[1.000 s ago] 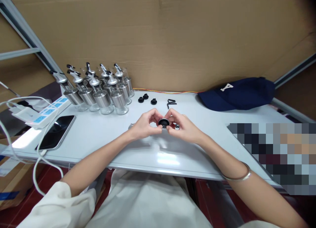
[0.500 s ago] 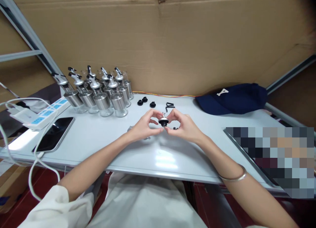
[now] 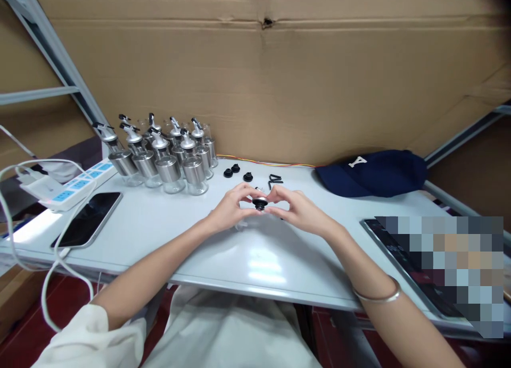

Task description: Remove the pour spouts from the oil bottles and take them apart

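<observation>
Between my two hands is a bottle pourer top (image 3: 260, 202), with a silver collar and a black ribbed stopper facing down. My left hand (image 3: 232, 208) pinches it from the left with thumb and fingers. From the right, my right hand (image 3: 297, 211) grips the same pourer top with its fingertips. Just beyond my hands lie several black stoppers (image 3: 248, 176) and some small black lever pieces (image 3: 275, 180). Small silvery parts (image 3: 241, 225) are partly hidden under my left hand.
Several glass-and-steel oil bottles (image 3: 170, 168) with pourers stand at the back left. A white power strip (image 3: 80, 184) and a phone (image 3: 87, 219) lie left. A navy cap (image 3: 373, 172) sits at the back right, with a blurred-out tablet-like device (image 3: 403, 264) nearer.
The pourer top has tilted slightly and shifted a little left between my hands, and my right fingers have closed in on it. The camera view has tipped slightly upward.
</observation>
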Action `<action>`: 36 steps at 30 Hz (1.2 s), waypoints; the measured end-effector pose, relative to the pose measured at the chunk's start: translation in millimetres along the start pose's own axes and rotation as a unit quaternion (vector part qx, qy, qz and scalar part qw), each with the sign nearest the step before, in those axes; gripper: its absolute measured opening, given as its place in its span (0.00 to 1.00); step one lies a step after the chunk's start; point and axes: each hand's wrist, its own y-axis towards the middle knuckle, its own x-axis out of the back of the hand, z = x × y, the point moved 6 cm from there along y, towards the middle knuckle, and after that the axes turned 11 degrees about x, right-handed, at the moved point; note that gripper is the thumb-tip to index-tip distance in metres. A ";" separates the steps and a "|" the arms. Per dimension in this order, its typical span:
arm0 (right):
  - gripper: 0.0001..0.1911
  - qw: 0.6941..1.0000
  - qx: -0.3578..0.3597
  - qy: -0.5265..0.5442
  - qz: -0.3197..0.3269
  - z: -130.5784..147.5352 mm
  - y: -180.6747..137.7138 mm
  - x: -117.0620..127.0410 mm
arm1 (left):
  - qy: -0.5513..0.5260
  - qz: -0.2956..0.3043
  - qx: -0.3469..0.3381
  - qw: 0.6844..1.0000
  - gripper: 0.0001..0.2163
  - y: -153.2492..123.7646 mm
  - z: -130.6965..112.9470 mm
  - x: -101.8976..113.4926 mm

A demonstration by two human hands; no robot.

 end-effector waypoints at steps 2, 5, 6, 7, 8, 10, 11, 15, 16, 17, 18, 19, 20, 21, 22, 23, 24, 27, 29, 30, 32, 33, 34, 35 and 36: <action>0.09 0.999 -0.001 -0.048 0.018 -5.8 4.5 9.2 | -0.030 -0.005 0.013 0.999 0.13 1.4 2.5 1.8; 0.11 0.990 -0.015 -0.139 -0.017 -27.5 8.6 25.5 | -0.045 -0.015 0.036 0.998 0.14 2.3 4.1 3.5; 0.11 0.986 -0.018 -0.164 -0.031 -37.0 8.8 27.9 | -0.043 -0.018 0.045 0.998 0.14 2.3 4.2 3.7; 0.12 0.981 -0.022 -0.189 -0.032 -47.4 8.6 26.8 | -0.041 -0.020 0.054 0.997 0.14 2.2 4.3 3.9; 0.16 0.977 -0.027 -0.211 -0.019 -58.4 8.0 22.4 | -0.039 -0.023 0.063 0.997 0.14 2.0 4.5 3.9; 0.22 0.972 -0.026 -0.231 0.018 -77.5 6.4 7.6 | -0.035 -0.023 0.080 0.996 0.14 1.7 5.4 2.9; 0.24 0.971 -0.014 -0.236 0.037 -83.5 5.7 -0.8 | -0.032 -0.021 0.086 0.996 0.14 1.5 6.0 2.0; 0.23 0.971 0.022 -0.222 0.085 -88.0 2.0 -21.0 | -0.022 -0.017 0.080 0.996 0.14 1.0 6.6 -0.6; 0.22 0.973 0.023 -0.212 0.092 -85.3 0.7 -20.9 | -0.020 -0.017 0.075 0.997 0.14 0.8 6.3 -0.8; 0.21 0.975 0.016 -0.201 0.096 -82.3 -0.7 -18.6 | -0.020 -0.018 0.071 0.997 0.15 0.7 5.7 -0.8; 0.19 0.977 0.003 -0.191 0.097 -79.4 -2.3 -14.6 | -0.019 -0.017 0.070 0.997 0.15 0.5 5.1 -0.9; 0.18 0.978 -0.017 -0.184 0.093 -77.0 -4.1 -9.3 | -0.020 -0.017 0.069 0.997 0.14 0.3 4.4 -0.9; 0.16 0.979 -0.039 -0.180 0.086 -75.2 -6.0 -3.7 | -0.022 -0.016 0.069 0.997 0.14 0.2 3.6 -0.9; 0.15 0.979 -0.060 -0.176 0.078 -74.1 -7.8 1.6 | -0.025 -0.015 0.070 0.997 0.14 0.0 2.8 -0.9; 0.14 0.979 -0.078 -0.176 0.070 -73.6 -9.3 5.9 | -0.028 -0.013 0.070 0.997 0.14 0.0 2.0 -0.9; 0.13 0.977 -0.095 -0.180 0.064 -74.0 -10.5 8.9 | -0.032 -0.011 0.070 0.997 0.13 0.0 1.4 -1.1; 0.12 0.974 -0.110 -0.187 0.059 -75.0 -11.4 10.7 | -0.036 -0.009 0.069 0.997 0.13 0.0 0.9 -1.2; 0.10 0.962 -0.152 -0.223 0.048 -80.1 -11.9 10.9 | -0.044 -0.003 0.065 0.997 0.11 0.2 0.8 -1.5; 0.11 0.952 -0.171 -0.248 0.047 -82.1 -10.9 8.2 | -0.053 -0.004 0.063 0.997 0.14 0.2 2.4 -1.3; 0.11 0.947 -0.179 -0.263 0.050 -82.3 -10.3 6.6 | -0.060 -0.005 0.062 0.996 0.17 0.1 3.7 -1.1; 0.09 0.936 -0.190 -0.291 0.064 -81.5 -9.2 3.7 | -0.076 -0.008 0.062 0.995 0.25 0.1 6.4 -0.8; 0.09 0.931 -0.195 -0.301 0.069 -80.8 -9.0 2.9 | -0.083 -0.009 0.061 0.995 0.29 0.2 7.6 -0.9; 0.08 0.927 -0.202 -0.307 0.070 -80.1 -9.0 2.7 | -0.088 -0.009 0.060 0.994 0.32 0.2 8.4 -0.9; 0.08 0.926 -0.210 -0.307 0.069 -79.5 -9.2 2.8 | -0.091 -0.011 0.059 0.994 0.35 0.3 8.9 -0.9; 0.08 0.926 -0.217 -0.303 0.064 -79.2 -9.5 3.0 | -0.092 -0.012 0.059 0.994 0.37 0.4 9.1 -0.8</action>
